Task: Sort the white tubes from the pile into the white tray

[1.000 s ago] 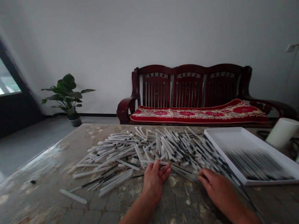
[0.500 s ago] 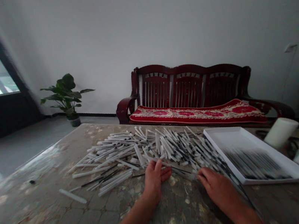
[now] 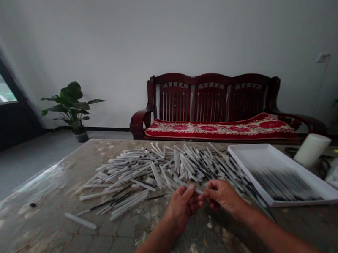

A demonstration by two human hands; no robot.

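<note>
Head view: left hand (image 3: 185,207) pinches slim tube (image 3: 199,191), long axis running toward right hand (image 3: 224,194), closed on other end; pile (image 3: 131,169) beyond

A polished gloss is shown by the dark-red slatted wooden bench (image 3: 206,80), which is covered with red flower-patterned cloth (image 3: 220,129). Smooth plastic is suggested by the slender, whitish translucent tubes (image 3: 188,167), matt card by the shallow white rectangular box (image 3: 251,156).

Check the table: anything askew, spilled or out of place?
Yes, mildly: one pale tube lies alone left of the jumbled pile, and a small black piece sits farther left. Both look stray because other loose pieces are heaped together, while slim pieces in the white box lie in a row.
</note>
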